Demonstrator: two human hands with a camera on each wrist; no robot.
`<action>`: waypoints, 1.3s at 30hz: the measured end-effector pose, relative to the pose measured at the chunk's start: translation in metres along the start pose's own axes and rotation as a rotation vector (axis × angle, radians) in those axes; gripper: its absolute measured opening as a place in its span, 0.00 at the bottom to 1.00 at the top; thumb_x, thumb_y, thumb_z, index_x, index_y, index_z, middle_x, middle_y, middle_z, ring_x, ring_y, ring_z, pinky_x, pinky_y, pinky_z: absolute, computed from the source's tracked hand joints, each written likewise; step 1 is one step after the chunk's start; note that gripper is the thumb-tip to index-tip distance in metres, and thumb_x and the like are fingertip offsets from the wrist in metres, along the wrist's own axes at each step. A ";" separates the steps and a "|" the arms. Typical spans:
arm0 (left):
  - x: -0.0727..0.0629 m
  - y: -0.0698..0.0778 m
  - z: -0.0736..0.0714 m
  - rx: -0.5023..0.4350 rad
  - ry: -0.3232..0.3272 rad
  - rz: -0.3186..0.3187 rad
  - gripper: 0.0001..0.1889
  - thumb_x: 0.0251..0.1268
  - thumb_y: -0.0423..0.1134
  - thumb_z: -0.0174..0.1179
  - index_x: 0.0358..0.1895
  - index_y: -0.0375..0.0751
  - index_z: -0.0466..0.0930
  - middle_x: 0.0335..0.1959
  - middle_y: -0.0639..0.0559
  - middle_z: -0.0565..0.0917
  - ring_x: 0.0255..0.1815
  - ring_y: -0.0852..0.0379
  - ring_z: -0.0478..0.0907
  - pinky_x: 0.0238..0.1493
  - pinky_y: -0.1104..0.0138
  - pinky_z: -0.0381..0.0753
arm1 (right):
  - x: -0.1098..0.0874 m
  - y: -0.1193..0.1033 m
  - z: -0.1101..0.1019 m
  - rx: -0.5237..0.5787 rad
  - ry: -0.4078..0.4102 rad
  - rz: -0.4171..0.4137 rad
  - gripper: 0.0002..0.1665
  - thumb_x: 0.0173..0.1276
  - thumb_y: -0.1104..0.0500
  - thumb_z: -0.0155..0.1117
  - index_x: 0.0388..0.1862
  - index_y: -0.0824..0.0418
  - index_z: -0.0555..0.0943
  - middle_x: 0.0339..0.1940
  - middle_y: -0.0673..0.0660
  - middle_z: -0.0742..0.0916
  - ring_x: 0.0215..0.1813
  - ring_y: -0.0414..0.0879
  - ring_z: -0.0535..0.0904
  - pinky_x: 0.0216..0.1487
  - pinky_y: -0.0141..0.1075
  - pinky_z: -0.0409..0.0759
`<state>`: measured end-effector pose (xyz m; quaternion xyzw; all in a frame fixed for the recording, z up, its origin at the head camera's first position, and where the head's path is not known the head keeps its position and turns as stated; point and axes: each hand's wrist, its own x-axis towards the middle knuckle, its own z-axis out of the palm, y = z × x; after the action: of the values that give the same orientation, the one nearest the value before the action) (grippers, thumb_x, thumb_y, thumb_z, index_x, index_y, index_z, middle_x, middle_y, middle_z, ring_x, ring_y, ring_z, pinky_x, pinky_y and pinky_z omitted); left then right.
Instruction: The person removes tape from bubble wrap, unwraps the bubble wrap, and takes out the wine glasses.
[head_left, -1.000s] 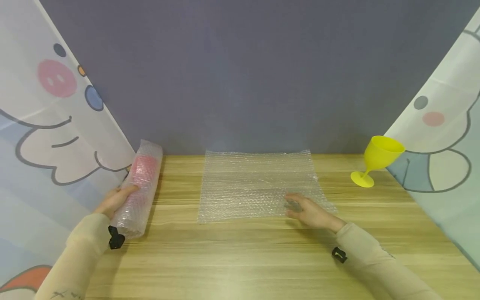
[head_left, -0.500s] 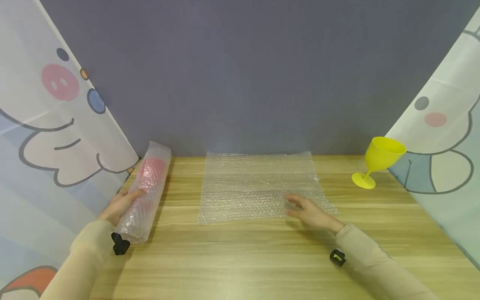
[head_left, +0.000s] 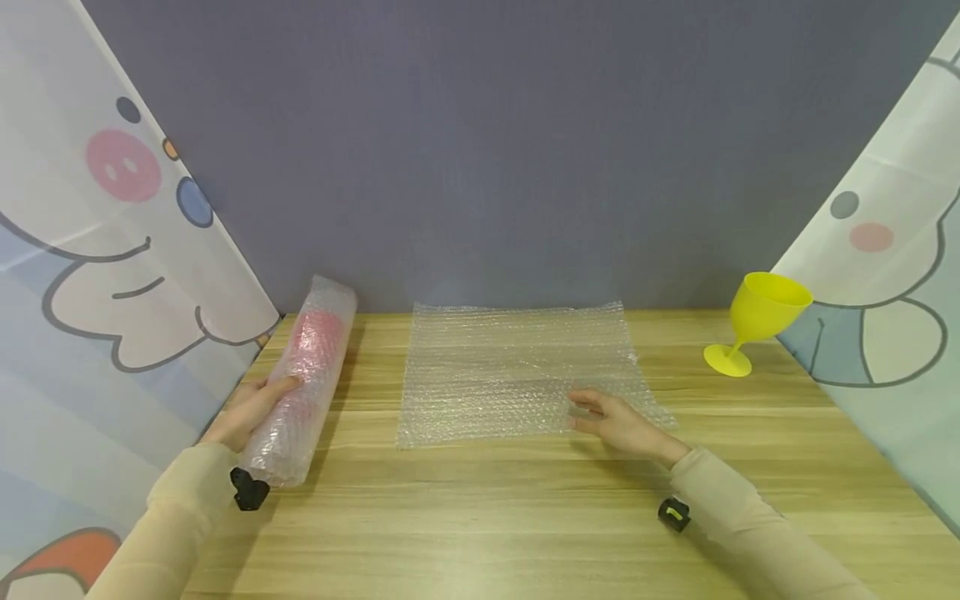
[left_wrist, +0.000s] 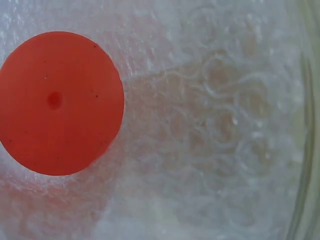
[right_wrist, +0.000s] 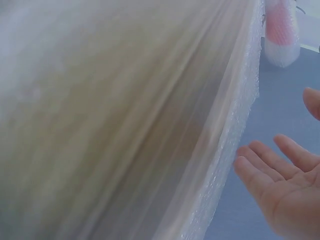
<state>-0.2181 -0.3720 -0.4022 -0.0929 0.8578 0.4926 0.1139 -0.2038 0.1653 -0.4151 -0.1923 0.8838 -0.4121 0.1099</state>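
Observation:
On the left in the head view, my left hand [head_left: 246,410] grips a bubble-wrap roll [head_left: 318,408] from its left side. A red thing shows through the wrap near the roll's far end. Looking into the roll, the left wrist view has a flat round red disc [left_wrist: 60,100] with a small dimple at its centre. My right hand [head_left: 626,427] hovers with loosely bent, spread fingers at the front right of a flat bubble-wrap sheet [head_left: 510,367]. Nothing sits between its fingers and thumb; the right wrist view shows the palm [right_wrist: 300,205] bare beside the sheet's edge.
A yellow plastic goblet [head_left: 765,308] stands at the back right of the wooden table [head_left: 480,517]. Behind the table rises a grey wall [head_left: 480,150]. Cartoon-printed curtains [head_left: 172,292] flank both sides.
My left hand has carried the bubble-wrap roll to the right, away from the left curtain. My right hand and the sheet have stayed about where they were.

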 end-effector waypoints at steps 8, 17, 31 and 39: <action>0.003 0.013 0.019 -0.066 -0.004 0.029 0.47 0.62 0.62 0.49 0.70 0.28 0.42 0.58 0.31 0.67 0.40 0.55 0.77 0.42 0.63 0.80 | -0.002 -0.003 0.000 -0.016 0.002 0.011 0.32 0.67 0.54 0.55 0.65 0.69 0.63 0.66 0.69 0.67 0.65 0.67 0.64 0.64 0.55 0.65; -0.004 0.027 0.043 -0.085 -0.015 0.051 0.43 0.62 0.58 0.51 0.70 0.32 0.46 0.52 0.35 0.73 0.37 0.56 0.77 0.38 0.63 0.81 | -0.002 0.002 0.002 0.002 -0.010 -0.008 0.31 0.67 0.55 0.55 0.64 0.70 0.64 0.66 0.69 0.67 0.65 0.65 0.64 0.64 0.54 0.65; -0.022 0.056 0.089 -0.247 -0.076 0.059 0.42 0.60 0.56 0.55 0.70 0.37 0.47 0.49 0.37 0.74 0.37 0.53 0.79 0.40 0.59 0.82 | -0.001 0.001 0.003 0.034 -0.019 0.017 0.32 0.67 0.55 0.56 0.65 0.68 0.64 0.66 0.67 0.68 0.66 0.66 0.63 0.65 0.56 0.63; -0.025 0.065 0.114 -0.304 -0.114 0.053 0.41 0.58 0.57 0.56 0.68 0.38 0.51 0.51 0.37 0.75 0.40 0.51 0.79 0.41 0.59 0.82 | 0.002 -0.005 0.004 0.031 -0.024 0.012 0.31 0.66 0.54 0.56 0.64 0.68 0.64 0.65 0.67 0.69 0.65 0.65 0.64 0.65 0.56 0.64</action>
<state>-0.2001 -0.2400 -0.3970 -0.0584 0.7676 0.6240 0.1341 -0.2026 0.1589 -0.4138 -0.1901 0.8772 -0.4225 0.1259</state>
